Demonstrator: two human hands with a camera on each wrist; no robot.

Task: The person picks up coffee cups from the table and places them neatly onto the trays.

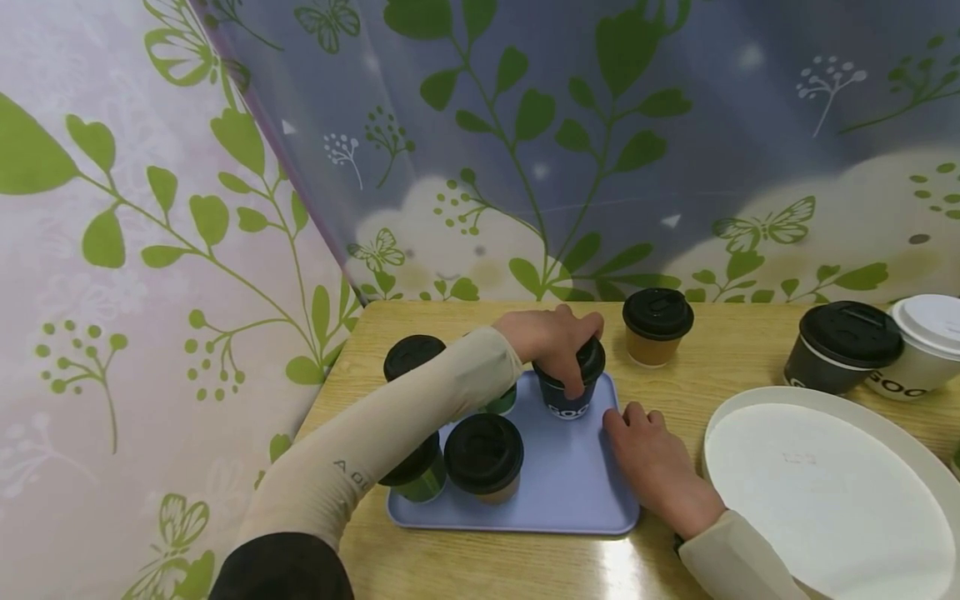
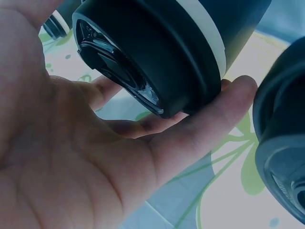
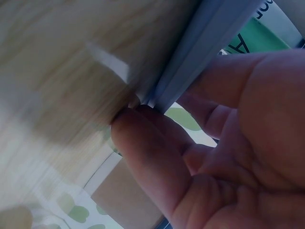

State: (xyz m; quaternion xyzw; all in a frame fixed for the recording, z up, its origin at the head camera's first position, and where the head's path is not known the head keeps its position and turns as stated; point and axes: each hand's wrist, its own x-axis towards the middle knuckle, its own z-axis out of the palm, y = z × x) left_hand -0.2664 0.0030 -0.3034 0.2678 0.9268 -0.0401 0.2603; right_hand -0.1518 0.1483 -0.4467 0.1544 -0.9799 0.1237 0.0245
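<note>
At the far left of my head feed, a black-lidded cup [image 1: 412, 353] stands partly behind the beige left sleeve [image 1: 390, 429]; I cannot tell whether it is on the tray. Near the front left corner of the lavender tray [image 1: 573, 492], I see a green cup [image 1: 426, 483] with its black lid partly covered by the sleeve. Just right of it on the tray is a brown cup [image 1: 485, 454], black-lidded, with another green cup [image 1: 502, 402] mostly hidden behind.

The left hand [image 1: 551, 340] reaches across from above, fingers wrapped around the lid end of a dark cup [image 1: 567, 392] over the tray's back right part; I cannot tell whether its base touches.

The right hand [image 1: 654, 462] has bent fingers against the tray's right rim; whether they grip it, I cannot tell. Beyond, on the bench [image 1: 720, 350], stand a small tan cup [image 1: 651, 346], a round white tray [image 1: 840, 500], a charcoal cup [image 1: 821, 362] and a white-lidded cup [image 1: 918, 358].
</note>
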